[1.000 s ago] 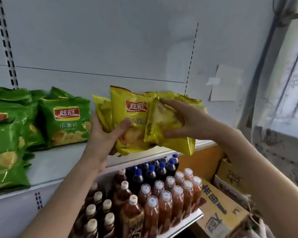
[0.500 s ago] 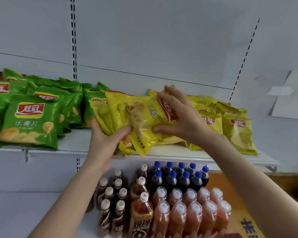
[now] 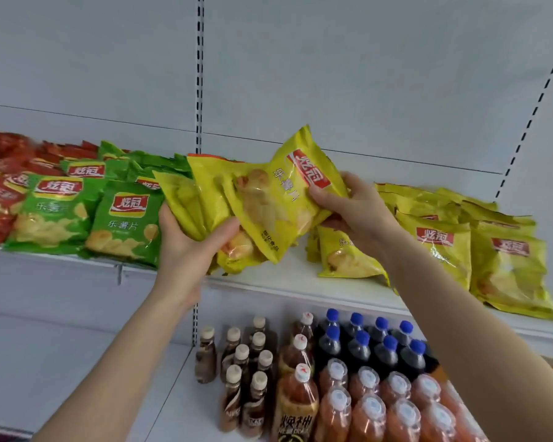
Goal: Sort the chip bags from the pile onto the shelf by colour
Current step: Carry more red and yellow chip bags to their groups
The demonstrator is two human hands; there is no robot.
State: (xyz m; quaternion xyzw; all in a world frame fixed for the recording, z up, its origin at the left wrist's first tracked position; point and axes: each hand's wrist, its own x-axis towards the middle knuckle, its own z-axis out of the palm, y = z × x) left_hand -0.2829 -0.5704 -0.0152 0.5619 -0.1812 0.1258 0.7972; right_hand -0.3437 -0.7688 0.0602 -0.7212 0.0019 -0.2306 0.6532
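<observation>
Yellow chip bags (image 3: 217,199) are gripped as a bunch by the left hand (image 3: 189,250) over the shelf (image 3: 284,279), the front bag (image 3: 268,205) pinched by the right hand (image 3: 355,208), probably for laying by the yellow row (image 3: 444,240) at 3 o'clock, away from the green bags (image 3: 125,218) at 9 o'clock.

A shop: white slotted shelving (image 3: 316,282) carries rows of identical chip bags (image 3: 125,224), with bottled drinks (image 3: 367,387) massed below.

brown bottles (image 3: 233,406) left | orange bottles (image 3: 367,419) front right | blue-capped dark bottles (image 3: 358,349) behind them | slotted upright (image 3: 200,74) above
</observation>
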